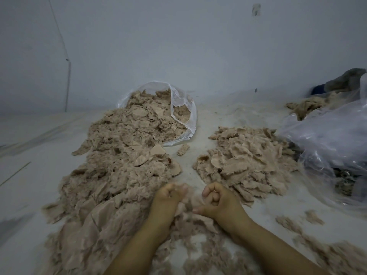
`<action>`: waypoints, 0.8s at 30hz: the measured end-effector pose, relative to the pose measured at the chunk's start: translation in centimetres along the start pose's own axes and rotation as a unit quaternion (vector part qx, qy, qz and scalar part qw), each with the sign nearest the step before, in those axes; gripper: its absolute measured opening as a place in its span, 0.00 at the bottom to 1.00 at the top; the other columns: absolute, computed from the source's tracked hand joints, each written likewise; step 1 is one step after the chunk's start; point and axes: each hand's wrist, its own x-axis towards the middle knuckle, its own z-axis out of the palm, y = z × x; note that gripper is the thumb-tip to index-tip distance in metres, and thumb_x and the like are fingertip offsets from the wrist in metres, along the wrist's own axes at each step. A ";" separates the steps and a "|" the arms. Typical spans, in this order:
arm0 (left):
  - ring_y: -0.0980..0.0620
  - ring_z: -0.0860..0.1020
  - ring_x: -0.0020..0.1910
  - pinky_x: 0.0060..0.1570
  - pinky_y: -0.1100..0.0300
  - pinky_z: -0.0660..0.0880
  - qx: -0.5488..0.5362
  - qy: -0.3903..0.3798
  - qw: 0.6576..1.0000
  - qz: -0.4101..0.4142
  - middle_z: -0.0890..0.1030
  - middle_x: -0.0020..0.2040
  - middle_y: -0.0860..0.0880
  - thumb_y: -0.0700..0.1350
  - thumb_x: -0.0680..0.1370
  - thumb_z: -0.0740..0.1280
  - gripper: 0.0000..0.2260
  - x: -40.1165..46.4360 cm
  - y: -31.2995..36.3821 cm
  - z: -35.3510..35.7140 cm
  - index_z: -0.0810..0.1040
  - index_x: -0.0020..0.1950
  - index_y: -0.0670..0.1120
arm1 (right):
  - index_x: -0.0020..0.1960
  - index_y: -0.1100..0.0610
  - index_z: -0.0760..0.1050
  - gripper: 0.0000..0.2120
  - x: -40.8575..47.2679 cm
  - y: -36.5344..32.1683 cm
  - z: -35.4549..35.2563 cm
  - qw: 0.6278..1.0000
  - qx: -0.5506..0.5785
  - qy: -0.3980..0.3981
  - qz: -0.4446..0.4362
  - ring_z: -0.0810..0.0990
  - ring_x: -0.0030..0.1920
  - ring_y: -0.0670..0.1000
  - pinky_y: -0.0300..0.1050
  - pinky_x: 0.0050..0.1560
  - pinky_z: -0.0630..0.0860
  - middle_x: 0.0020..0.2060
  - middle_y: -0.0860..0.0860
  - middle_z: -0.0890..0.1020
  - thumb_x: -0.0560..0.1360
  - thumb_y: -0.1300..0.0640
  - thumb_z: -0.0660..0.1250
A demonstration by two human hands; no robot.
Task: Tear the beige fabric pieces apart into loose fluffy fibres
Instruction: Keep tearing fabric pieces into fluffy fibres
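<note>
A pale, dusty floor [208,124] is carrying everything here, meeting a plain bluish wall behind. The largest mass is the long heap of beige fabric pieces [119,155] running from the person's left forearm back to a clear plastic bag [186,116] lying on its side, its mouth spilling more of the same. A second, smaller heap [244,161] is sitting to the right, with flat, cupped, ragged-edged pieces on top. Beside it a large crumpled translucent bag [327,147] is slumping, something dark showing inside. Loose fluffy fibres [198,255] are gathering nearest the person, between and under the forearms, and trailing off to the right.

The left hand [170,197] and right hand [216,201] are working close together, both with fingers curled in, each pinching part of one small beige tuft [185,207] stretched between them; motion blur is hiding exactly how the left fingers are lying.

The material is looking very light, soft and limp, smooth on the flat faces and fuzzy at the torn rims. It will probably give way easily if pinched at a frayed edge with the grips close together, whereas a broad handful would likely just stretch. Fibres are likely clinging to the skin and drifting.
</note>
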 end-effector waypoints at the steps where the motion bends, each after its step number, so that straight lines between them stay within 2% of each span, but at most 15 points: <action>1: 0.49 0.81 0.40 0.42 0.56 0.77 -0.033 0.050 0.998 -0.002 0.84 0.42 0.46 0.44 0.77 0.66 0.05 0.4 0.0 -0.2 0.80 0.46 0.44 | 0.45 0.58 0.72 0.17 0.1 0.0 -0.1 1.000 -0.003 0.008 0.000 0.65 0.23 0.43 0.38 0.26 0.67 0.24 0.45 0.71 0.65 0.64 0.78; 2: 0.48 0.81 0.41 0.44 0.55 0.77 -0.057 0.085 0.995 -0.005 0.83 0.42 0.45 0.43 0.78 0.64 0.06 0.8 0.1 -0.4 0.80 0.47 0.43 | 0.45 0.58 0.73 0.16 0.1 0.0 -0.3 1.000 0.001 0.013 0.002 0.66 0.24 0.44 0.38 0.27 0.67 0.26 0.46 0.72 0.65 0.64 0.78; 4: 0.49 0.80 0.40 0.44 0.55 0.77 -0.043 0.099 0.994 -0.005 0.82 0.42 0.45 0.43 0.79 0.62 0.07 0.9 0.3 -0.6 0.78 0.49 0.42 | 0.46 0.59 0.75 0.15 -0.1 -0.2 -0.6 0.999 0.044 0.018 0.014 0.73 0.29 0.48 0.39 0.28 0.71 0.31 0.53 0.78 0.65 0.64 0.78; 7: 0.54 0.80 0.39 0.38 0.62 0.76 0.042 0.017 0.999 0.014 0.81 0.45 0.46 0.48 0.76 0.66 0.08 0.1 -0.1 -0.1 0.77 0.50 0.44 | 0.49 0.61 0.76 0.17 -0.2 -0.4 -0.6 0.991 0.128 0.026 0.021 0.81 0.37 0.55 0.44 0.34 0.78 0.41 0.61 0.83 0.63 0.59 0.77; 9: 0.56 0.80 0.45 0.40 0.66 0.76 0.128 -0.048 0.991 0.010 0.80 0.49 0.50 0.49 0.72 0.71 0.13 -0.2 -0.4 0.1 0.77 0.55 0.48 | 0.48 0.61 0.76 0.14 -0.1 -0.5 -0.5 0.987 0.158 0.041 0.003 0.80 0.37 0.55 0.46 0.36 0.78 0.39 0.59 0.83 0.66 0.61 0.76; 10: 0.55 0.80 0.46 0.41 0.66 0.76 0.155 -0.070 0.985 0.011 0.81 0.49 0.51 0.48 0.72 0.72 0.14 -0.2 -0.4 0.2 0.78 0.56 0.47 | 0.48 0.61 0.75 0.12 0.0 -0.4 -0.5 0.986 0.159 0.056 -0.008 0.79 0.36 0.55 0.48 0.37 0.76 0.37 0.57 0.82 0.68 0.63 0.74; 13: 0.44 0.80 0.43 0.46 0.52 0.77 0.147 -0.094 0.984 0.028 0.82 0.44 0.39 0.43 0.76 0.69 0.08 -0.4 -0.2 0.1 0.80 0.48 0.37 | 0.46 0.59 0.75 0.09 0.2 -0.4 -0.7 0.980 0.170 0.101 -0.028 0.78 0.34 0.54 0.47 0.35 0.76 0.37 0.56 0.81 0.70 0.65 0.73; 15: 0.42 0.78 0.42 0.46 0.48 0.75 0.124 -0.076 0.989 0.038 0.79 0.43 0.35 0.42 0.78 0.66 0.09 -0.4 0.1 -0.1 0.77 0.46 0.35 | 0.44 0.58 0.78 0.07 0.1 -0.4 -0.8 0.980 0.183 0.078 -0.028 0.79 0.32 0.52 0.42 0.32 0.77 0.35 0.56 0.82 0.69 0.62 0.74; 17: 0.46 0.74 0.39 0.42 0.51 0.71 0.119 -0.083 0.988 0.054 0.75 0.39 0.39 0.43 0.78 0.65 0.09 -0.4 0.2 -0.3 0.74 0.44 0.36 | 0.42 0.57 0.82 0.08 -0.1 -0.4 -0.6 0.984 0.175 0.015 -0.007 0.80 0.31 0.52 0.40 0.31 0.77 0.35 0.57 0.83 0.65 0.56 0.75; 19: 0.49 0.71 0.35 0.38 0.54 0.68 0.117 -0.097 0.987 0.052 0.73 0.36 0.42 0.45 0.78 0.64 0.09 -0.5 0.2 -0.3 0.73 0.41 0.40 | 0.40 0.58 0.83 0.11 -0.2 -0.3 -0.4 0.991 0.133 -0.014 0.003 0.78 0.30 0.51 0.40 0.30 0.75 0.34 0.56 0.83 0.63 0.52 0.76; 21: 0.49 0.71 0.31 0.33 0.56 0.69 0.068 -0.090 0.993 0.040 0.72 0.32 0.42 0.45 0.77 0.64 0.09 -0.5 0.1 -0.2 0.70 0.41 0.41 | 0.36 0.59 0.81 0.12 -0.1 -0.3 -0.3 0.993 0.116 -0.001 -0.003 0.75 0.28 0.49 0.40 0.28 0.72 0.29 0.54 0.79 0.62 0.50 0.76; 24: 0.52 0.72 0.23 0.23 0.63 0.69 0.004 -0.013 0.999 0.049 0.75 0.27 0.45 0.42 0.78 0.63 0.07 0.1 0.2 -0.7 0.69 0.42 0.42 | 0.28 0.54 0.76 0.15 0.0 -0.6 -1.1 0.996 0.082 0.021 -0.017 0.68 0.23 0.47 0.39 0.25 0.68 0.22 0.51 0.72 0.60 0.44 0.75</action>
